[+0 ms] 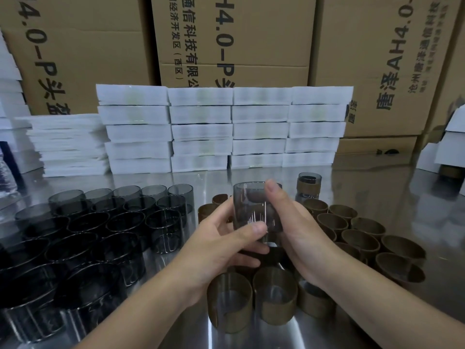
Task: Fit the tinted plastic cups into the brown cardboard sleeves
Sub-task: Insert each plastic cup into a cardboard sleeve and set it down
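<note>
A smoky tinted cup [251, 205] stands upright between my hands above the table's middle. My left hand [221, 245] grips its lower part, thumb across the front. My right hand [292, 230] holds its right side, with the thumb up near the rim. The cup's base is hidden by my fingers, and a dark ring shows just beneath them. Many bare tinted cups [100, 227] crowd the left of the table. Empty brown cardboard sleeves [362, 238] stand on the right and in front [230, 301]. One cup in a sleeve [309, 183] stands behind.
The steel table [402, 197] reflects light. Stacks of white foam trays [226, 129] line the back, with large brown cartons [234, 39] behind them. White boxes [448, 147] sit at the far right, and a plastic bottle [6, 175] at the far left edge.
</note>
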Demonstrator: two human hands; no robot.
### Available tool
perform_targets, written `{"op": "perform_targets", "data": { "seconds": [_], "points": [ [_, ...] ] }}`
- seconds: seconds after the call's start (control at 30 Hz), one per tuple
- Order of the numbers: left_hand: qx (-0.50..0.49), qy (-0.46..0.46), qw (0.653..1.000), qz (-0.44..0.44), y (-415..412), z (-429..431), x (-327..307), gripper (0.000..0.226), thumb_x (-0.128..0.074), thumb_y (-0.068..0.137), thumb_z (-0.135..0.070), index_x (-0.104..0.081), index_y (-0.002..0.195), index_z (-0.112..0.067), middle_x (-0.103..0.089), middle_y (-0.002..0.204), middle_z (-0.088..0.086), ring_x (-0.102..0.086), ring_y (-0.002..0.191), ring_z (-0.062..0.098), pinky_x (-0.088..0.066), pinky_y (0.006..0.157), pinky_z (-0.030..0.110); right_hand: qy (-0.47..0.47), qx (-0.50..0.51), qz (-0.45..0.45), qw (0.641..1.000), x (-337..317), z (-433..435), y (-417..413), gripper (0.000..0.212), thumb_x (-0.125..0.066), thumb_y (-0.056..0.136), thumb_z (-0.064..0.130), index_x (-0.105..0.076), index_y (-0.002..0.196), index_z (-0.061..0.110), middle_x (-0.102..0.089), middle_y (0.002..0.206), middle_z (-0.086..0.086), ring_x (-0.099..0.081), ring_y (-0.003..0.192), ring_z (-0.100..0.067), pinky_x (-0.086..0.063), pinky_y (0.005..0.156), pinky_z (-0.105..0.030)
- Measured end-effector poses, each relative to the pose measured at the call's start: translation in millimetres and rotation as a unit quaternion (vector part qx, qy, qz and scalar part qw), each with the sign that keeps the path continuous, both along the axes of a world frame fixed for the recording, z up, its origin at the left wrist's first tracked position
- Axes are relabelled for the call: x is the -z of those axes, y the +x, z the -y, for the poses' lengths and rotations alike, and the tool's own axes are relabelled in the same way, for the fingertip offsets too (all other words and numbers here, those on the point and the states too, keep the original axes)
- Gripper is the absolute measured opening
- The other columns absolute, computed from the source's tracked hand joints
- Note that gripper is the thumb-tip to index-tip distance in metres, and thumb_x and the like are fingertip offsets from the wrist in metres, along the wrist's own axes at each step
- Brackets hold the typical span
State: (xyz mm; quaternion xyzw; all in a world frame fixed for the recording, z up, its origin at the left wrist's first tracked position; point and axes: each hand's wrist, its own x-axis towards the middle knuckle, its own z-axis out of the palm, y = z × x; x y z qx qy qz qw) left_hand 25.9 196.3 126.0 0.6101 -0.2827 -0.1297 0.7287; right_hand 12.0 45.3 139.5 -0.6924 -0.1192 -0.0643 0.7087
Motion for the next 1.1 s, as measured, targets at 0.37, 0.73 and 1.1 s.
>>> {"op": "perform_targets", "data": {
  "seconds": [0.37,0.73,1.1],
  "points": [
    [-0.072,0.022,0.995,0.067,-1.6,4.5,-1.3,0.062,-0.077,0.066,-0.023,-0.057,0.123,-0.035,-0.075,0.086,-0.004,-0.068,0.07,0.006,-0.053,0.059,0.02,0.02,0.087,0.064,0.994,-0.6,-5.4,-8.5,0.075,-0.071,0.045,0.056,-0.059,0.104,0.012,-0.075,0.087,0.0,-0.073,0.077,-0.013,-0.058,0.064,-0.023],
    [-0.039,-0.002,0.999,0.031,-4.9,1.4,-5.0,0.043,-0.075,0.063,-0.045,-0.067,0.105,-0.049,-0.073,0.08,-0.004,-0.064,0.057,0.013,-0.054,0.058,0.022,0.019,0.073,-0.003,0.997,-0.4,0.4,0.5,0.094,-0.073,0.048,0.077,-0.063,0.108,0.006,-0.075,0.095,-0.01,-0.073,0.087,-0.022,-0.057,0.081,-0.032],
    [0.077,-0.068,0.992,-0.075,-1.0,-2.7,-4.2,0.058,-0.087,0.053,-0.055,-0.073,0.098,-0.022,-0.069,0.097,0.018,-0.065,0.061,0.02,-0.055,0.056,0.028,0.043,-0.078,-0.029,0.996,1.9,1.6,5.7,0.086,-0.06,0.061,0.084,-0.068,0.118,0.02,-0.069,0.119,-0.008,-0.063,0.116,-0.023,-0.036,0.111,-0.047]
  ]
}}
